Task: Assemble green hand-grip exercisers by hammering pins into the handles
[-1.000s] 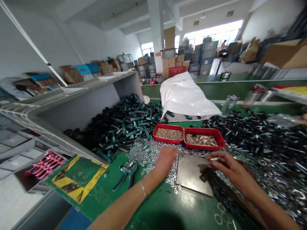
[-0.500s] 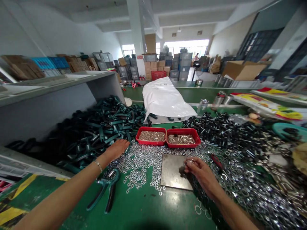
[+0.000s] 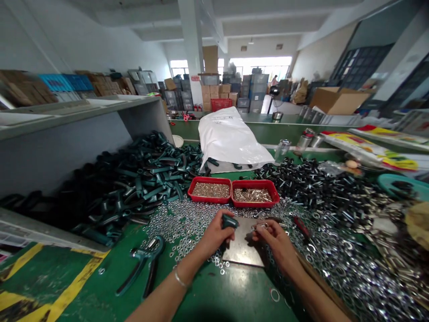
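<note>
My left hand (image 3: 216, 234) is closed around a dark green handle piece (image 3: 229, 221), held over the left edge of a square metal plate (image 3: 241, 252). At the plate's top right, my right hand (image 3: 273, 239) pinches a small shiny metal part (image 3: 262, 226). The two hands are close together above the plate. Small silver nuts (image 3: 187, 228) lie scattered around the plate on the green table (image 3: 214, 295). An assembled green hand gripper (image 3: 144, 264) lies to the left of my left arm.
Two red trays (image 3: 233, 192) of small metal parts sit behind the plate. A big heap of dark green handles (image 3: 134, 179) fills the left, black parts (image 3: 321, 183) and metal rings (image 3: 351, 264) the right. A white bag (image 3: 228, 138) lies behind. A grey shelf (image 3: 67, 134) borders the left.
My left hand came back from the green handle heap to the plate with a green handle piece in it. My right hand stayed at the plate with its small metal part.
</note>
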Motion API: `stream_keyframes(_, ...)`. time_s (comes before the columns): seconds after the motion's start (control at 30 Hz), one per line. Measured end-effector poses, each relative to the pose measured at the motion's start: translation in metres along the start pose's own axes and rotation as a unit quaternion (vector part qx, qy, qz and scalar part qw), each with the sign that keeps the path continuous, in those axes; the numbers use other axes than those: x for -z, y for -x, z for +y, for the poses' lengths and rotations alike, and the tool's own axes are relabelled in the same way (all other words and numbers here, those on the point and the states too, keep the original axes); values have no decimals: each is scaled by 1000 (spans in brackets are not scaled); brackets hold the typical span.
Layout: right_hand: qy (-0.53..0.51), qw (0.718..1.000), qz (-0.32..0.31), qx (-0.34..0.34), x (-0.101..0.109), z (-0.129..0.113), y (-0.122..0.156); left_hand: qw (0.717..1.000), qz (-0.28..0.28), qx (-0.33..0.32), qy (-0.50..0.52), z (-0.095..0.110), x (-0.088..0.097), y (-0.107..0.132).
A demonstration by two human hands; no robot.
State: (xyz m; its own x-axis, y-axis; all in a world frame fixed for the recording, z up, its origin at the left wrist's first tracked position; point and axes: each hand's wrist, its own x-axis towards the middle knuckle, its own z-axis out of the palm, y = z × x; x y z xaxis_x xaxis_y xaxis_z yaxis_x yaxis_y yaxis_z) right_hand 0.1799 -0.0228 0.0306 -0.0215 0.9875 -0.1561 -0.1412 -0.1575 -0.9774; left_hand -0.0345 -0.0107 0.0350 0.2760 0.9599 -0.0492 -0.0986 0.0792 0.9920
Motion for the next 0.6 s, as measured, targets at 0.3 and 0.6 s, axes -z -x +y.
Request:
stream_keyframes(0.3, 1, 998, 35, 43, -18, -5, 17, 995, 84, 41, 39, -22, -60, -11)
stream_keyframes(0.6, -13, 996, -90, -23, -3, -7, 7, 962, -147, 140, 182, -13, -72, 22)
